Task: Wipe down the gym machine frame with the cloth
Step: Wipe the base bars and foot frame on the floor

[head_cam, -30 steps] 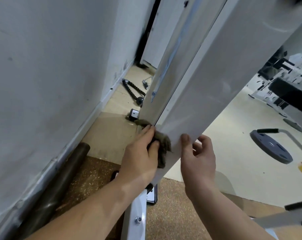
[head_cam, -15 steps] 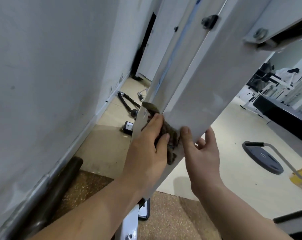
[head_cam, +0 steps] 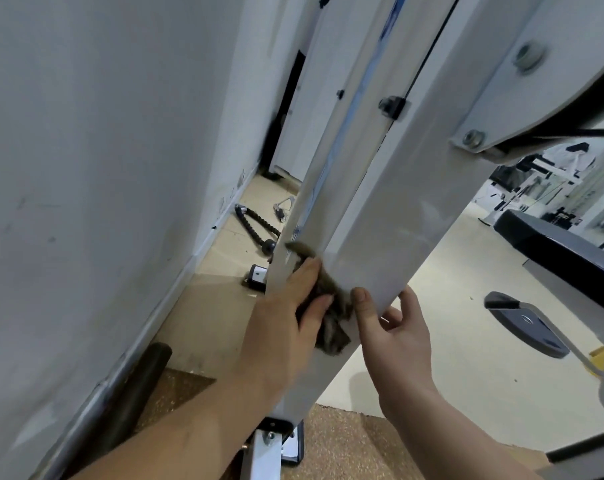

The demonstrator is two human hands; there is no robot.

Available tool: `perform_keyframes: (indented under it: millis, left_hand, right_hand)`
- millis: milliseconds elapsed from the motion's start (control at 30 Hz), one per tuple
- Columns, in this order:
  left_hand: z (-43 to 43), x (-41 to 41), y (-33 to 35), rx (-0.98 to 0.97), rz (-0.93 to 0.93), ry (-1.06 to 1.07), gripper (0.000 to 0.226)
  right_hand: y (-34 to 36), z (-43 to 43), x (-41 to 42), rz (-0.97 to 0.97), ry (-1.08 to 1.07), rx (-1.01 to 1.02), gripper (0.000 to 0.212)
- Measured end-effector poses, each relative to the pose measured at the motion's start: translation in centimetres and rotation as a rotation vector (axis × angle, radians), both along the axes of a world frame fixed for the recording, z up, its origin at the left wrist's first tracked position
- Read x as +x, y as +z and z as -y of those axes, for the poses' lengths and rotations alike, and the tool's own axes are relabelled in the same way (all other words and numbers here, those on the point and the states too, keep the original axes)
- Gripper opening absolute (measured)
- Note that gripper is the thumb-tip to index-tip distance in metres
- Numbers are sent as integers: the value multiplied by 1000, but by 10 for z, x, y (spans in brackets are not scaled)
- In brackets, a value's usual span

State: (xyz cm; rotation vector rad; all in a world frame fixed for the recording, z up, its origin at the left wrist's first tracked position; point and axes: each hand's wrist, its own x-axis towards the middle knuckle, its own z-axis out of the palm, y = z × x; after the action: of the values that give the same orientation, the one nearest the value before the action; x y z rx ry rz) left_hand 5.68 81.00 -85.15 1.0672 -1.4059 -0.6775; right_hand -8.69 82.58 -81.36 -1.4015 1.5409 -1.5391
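On the lower stretch of the slanted white frame (head_cam: 390,209), the left hand (head_cam: 283,320) holds the dark cloth (head_cam: 331,336) bunched between thumb and fingers. It presses the cloth onto the corner where the broad front face meets the narrower left face. The right hand (head_cam: 401,330) clamps the same post just beside the cloth, thumb flat on the front face and fingers curled round the far edge behind it. The step in hand looks like a stroke along the post. To do it well, the wad wants spreading flatter under the fingers so that more fabric meets the metal. It should also fold over the corner, so that both faces are taken in one pass. Firm, even pressure along the length, in overlapping lanes, should serve better than short scrubbing. The right hand steadies the post usefully, but its thumb sits in the cloth's lane and would need to shift for the front face to be covered. Higher up, a black bracket (head_cam: 392,107) stands out from the frame and could snag the fabric, so the cloth should go round it, not over. How much of the frame is already clean cannot be told.
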Motion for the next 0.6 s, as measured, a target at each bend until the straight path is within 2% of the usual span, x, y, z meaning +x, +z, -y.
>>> perform_keyframes:
  millis: [100,167,300,367,467,600]
  left_hand:
    - [-11,-2,-4,53,8,16,50]
    - [-5,-5,18,45,-79,26,43]
    - [14,-11,63,-82,-237,-21,46]
    - [16,-14,53,-110,-200,-3,49]
    - [5,-17,28,-38,-139,23,49]
    - [4,-20,59,-90,-100,-12,52]
  right_hand:
    - [24,-3,-4,1,1,2,39]
    - [42,-1,-3,39,9,-64,57]
    - [52,7,12,54,-32,-118,42]
    - [50,8,13,35,-68,-104,41]
    - [57,3,12,63,-66,-73,40]
    - [68,0,8,60,-36,-36,38]
